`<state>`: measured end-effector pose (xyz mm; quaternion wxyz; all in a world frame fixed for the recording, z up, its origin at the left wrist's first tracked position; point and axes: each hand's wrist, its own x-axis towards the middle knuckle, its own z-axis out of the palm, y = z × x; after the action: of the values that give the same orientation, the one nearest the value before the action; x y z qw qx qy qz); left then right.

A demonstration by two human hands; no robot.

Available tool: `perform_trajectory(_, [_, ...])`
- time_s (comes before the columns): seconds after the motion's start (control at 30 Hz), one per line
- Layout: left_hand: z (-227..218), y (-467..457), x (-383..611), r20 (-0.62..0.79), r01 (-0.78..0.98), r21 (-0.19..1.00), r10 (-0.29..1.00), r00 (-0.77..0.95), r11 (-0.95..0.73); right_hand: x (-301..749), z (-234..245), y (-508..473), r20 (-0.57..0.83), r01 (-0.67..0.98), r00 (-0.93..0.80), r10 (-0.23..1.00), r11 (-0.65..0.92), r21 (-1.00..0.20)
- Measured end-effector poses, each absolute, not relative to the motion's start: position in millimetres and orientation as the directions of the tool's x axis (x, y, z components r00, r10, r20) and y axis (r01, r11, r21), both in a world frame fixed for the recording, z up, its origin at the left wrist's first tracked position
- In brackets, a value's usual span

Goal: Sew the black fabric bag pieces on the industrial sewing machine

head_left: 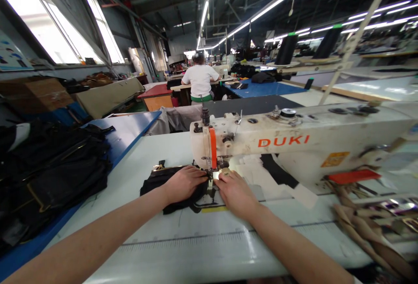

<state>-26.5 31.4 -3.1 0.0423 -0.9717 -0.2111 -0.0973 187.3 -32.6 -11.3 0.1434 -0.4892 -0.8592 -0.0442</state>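
A white sewing machine [294,131] marked DUKI stands across the table, its needle area lit by a small lamp. Left of the needle lies a black fabric piece [153,188] with a gold-toned zipper [163,168] along its far edge. My left hand [186,183] presses on this fabric, fingers together and gripping its edge close to the presser foot [211,175]. Just right of the foot is my right hand [235,192], its fingers curled and pinched together; what lies between them is hidden. The fabric's edge under the foot is partly covered by my fingers.
Black bags [52,166] are piled on a blue-edged table at left. Under the machine arm are white sheets [251,175] and a black strip [277,171]. Tan straps [362,227] lie at right. A person in a white shirt [200,79] sits ahead.
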Motion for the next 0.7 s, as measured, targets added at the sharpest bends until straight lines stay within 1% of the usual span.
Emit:
perform_trajectory(0.17, [-3.1, 32.0, -25.5, 0.215, 0.444, -0.041, 0.427, 0.879, -0.895, 188.6, -11.3, -33.7, 0.3, 0.853, -0.47, 0.83, 0.515, -0.088])
perform_trajectory(0.43, [-5.1, 31.9, -26.0, 0.233, 0.45, -0.031, 0.432, 0.871, -0.892, 190.7, -12.7, -35.9, 0.344, 0.847, -0.458, 0.819, 0.52, -0.109])
perform_trajectory(0.7, [-6.2, 33.9, -23.7, 0.234, 0.461, -0.037, 0.44, 0.867, -0.887, 191.6, -15.4, -34.8, 0.357, 0.835, -0.453, 0.817, 0.529, -0.151])
